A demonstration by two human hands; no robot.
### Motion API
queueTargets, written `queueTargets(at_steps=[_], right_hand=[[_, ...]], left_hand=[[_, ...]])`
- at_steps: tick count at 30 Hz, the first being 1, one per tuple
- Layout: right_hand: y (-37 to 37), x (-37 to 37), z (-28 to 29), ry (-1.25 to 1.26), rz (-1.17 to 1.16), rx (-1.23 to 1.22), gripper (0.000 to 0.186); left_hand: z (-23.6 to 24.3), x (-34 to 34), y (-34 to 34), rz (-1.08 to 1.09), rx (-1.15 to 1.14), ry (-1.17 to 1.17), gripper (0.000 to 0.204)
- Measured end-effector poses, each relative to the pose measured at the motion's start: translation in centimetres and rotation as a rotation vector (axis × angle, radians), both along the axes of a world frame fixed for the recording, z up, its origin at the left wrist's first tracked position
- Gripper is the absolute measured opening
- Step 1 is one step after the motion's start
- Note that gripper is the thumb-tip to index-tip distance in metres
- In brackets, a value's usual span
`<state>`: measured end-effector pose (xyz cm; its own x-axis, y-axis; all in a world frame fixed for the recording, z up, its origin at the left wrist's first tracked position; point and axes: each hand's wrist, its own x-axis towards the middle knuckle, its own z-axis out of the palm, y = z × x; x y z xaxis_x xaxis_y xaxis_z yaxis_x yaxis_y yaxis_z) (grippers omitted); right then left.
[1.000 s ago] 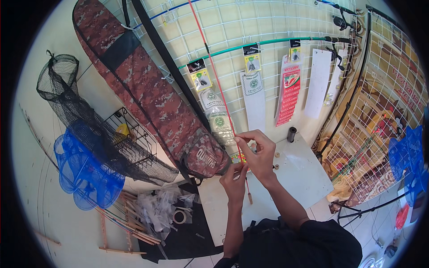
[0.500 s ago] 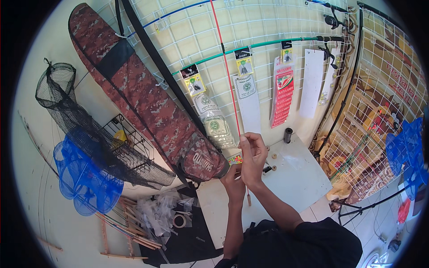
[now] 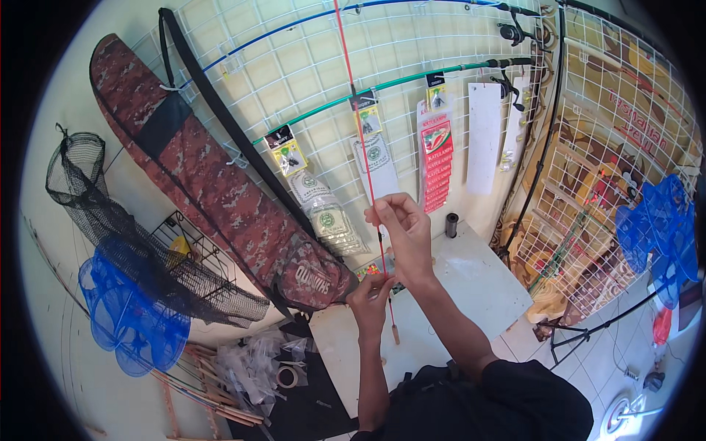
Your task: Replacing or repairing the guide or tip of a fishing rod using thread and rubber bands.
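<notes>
A thin red fishing rod [image 3: 366, 158] stands nearly upright in front of me, its slim brown handle [image 3: 396, 335] hanging low over the white table. My left hand [image 3: 368, 300] pinches the rod just above that handle. Higher up, my right hand [image 3: 406, 237] has thumb and fingers closed at the rod, palm side partly turned toward me. Between the two hands a short dark band shows on the red shaft. Whether a fine line also lies in my right fingers is too small to tell.
Behind, a white wire grid carries a green rod [image 3: 412, 79], a blue rod [image 3: 294, 26] and hanging packets [image 3: 337, 220]. A camouflage rod bag [image 3: 198, 176] leans at left, beside black netting [image 3: 136, 220]. The white table [image 3: 463, 294] holds a dark cylinder [image 3: 451, 225]; tape [image 3: 287, 377] lies lower left.
My right hand has moved up along the rod, farther from my left hand, and the dark band now shows between them. The whole view has shifted slightly.
</notes>
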<state>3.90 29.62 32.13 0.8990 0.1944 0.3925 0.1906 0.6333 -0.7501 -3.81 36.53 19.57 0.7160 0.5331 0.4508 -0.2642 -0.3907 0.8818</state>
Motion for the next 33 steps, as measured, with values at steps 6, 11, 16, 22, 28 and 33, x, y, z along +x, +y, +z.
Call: queueTargets(at_steps=[6,11,16,22,28,33], right_hand=[[-2.8,2.6,2.8,-0.05,0.096,0.124,0.014],[-5.5,3.1,4.4,-0.044,0.148,0.243,0.013],[-8.5,3.5,3.5,0.024,0.219,0.377,0.011],[-11.9,4.2,0.6,0.124,0.217,0.415,0.01],[-12.4,5.2,-3.0,0.157,0.192,0.337,0.009],[-13.2,5.8,-5.3,0.211,0.159,0.304,0.011]], left_hand=[[0.5,0.6,-0.9,-0.036,0.071,-0.046,0.012],[0.7,-0.4,-1.0,0.026,0.178,0.024,0.012],[-0.6,-1.6,-1.4,0.056,0.219,0.123,0.011],[-0.8,-3.4,-2.4,0.079,0.26,0.281,0.012],[-2.3,-4.3,-2.6,0.059,0.24,0.404,0.012],[-0.9,-4.0,-3.6,-0.058,0.319,0.627,0.04]])
